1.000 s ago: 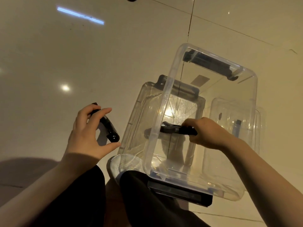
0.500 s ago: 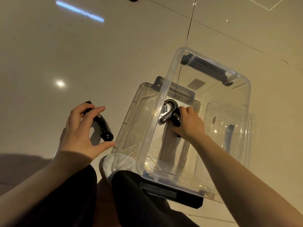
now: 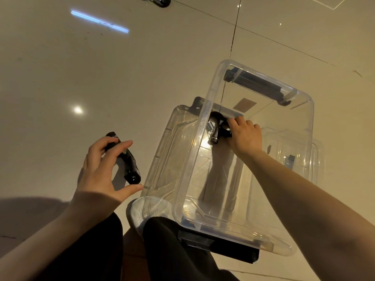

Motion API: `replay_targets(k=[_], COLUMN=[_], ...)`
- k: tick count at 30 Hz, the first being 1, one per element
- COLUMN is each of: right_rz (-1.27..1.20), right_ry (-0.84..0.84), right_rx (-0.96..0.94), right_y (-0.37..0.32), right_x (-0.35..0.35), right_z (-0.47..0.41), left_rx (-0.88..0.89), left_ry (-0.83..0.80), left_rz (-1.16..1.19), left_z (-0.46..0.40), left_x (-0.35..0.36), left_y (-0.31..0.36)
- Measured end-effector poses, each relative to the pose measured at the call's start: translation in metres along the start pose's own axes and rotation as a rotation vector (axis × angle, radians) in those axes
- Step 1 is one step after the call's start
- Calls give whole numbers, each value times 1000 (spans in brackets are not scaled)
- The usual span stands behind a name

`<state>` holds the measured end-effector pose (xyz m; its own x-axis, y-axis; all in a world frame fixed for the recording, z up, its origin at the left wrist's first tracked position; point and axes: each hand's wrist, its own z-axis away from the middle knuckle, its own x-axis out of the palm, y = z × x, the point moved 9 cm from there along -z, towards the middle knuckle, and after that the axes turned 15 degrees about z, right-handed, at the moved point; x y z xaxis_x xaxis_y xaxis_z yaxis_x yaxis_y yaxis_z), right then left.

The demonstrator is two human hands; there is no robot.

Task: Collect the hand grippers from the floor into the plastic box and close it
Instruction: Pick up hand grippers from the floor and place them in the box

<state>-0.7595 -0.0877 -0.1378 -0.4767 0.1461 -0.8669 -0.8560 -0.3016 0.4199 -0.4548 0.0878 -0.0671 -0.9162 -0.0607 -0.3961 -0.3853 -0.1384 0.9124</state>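
Observation:
A clear plastic box [image 3: 192,159] with black latch handles stands open on the tiled floor in front of me. My right hand [image 3: 244,134] reaches down inside it and holds a black hand gripper with a metal spring [image 3: 215,128] against the far left corner of the box bottom. To the left of the box, my left hand [image 3: 99,171] curls its fingers over another black hand gripper [image 3: 129,167] on the floor. A third dark gripper [image 3: 157,1] lies on the floor at the top edge.
A clear lid [image 3: 162,151] lies flat under the box's left side. Another clear piece [image 3: 316,159] sits to the right of the box. My dark-trousered knees and a white shoe [image 3: 146,211] are at the bottom, touching the box.
My right hand has carried its gripper from the box's middle to the far left corner and lowered it. My left hand has stayed on the floor gripper.

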Motion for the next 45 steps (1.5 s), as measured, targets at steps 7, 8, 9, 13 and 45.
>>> replay_targets(k=[7, 8, 9, 13, 45], right_rz=[96, 117, 138, 189, -1577], right_ry=[-23, -27, -34, -61, -139], right_rx=[-8, -3, 1, 18, 294], right_y=[-2, -1, -1, 1, -23], right_x=[3, 4, 5, 7, -172], right_z=[10, 10, 10, 8, 123], left_rx=[-26, -23, -22, -31, 692], left_ry=[-27, -25, -25, -27, -30], left_rz=[-11, -6, -4, -27, 72], left_z=[1, 2, 2, 2, 13], left_x=[5, 5, 4, 4, 33], left_y=[-1, -1, 0, 1, 167])
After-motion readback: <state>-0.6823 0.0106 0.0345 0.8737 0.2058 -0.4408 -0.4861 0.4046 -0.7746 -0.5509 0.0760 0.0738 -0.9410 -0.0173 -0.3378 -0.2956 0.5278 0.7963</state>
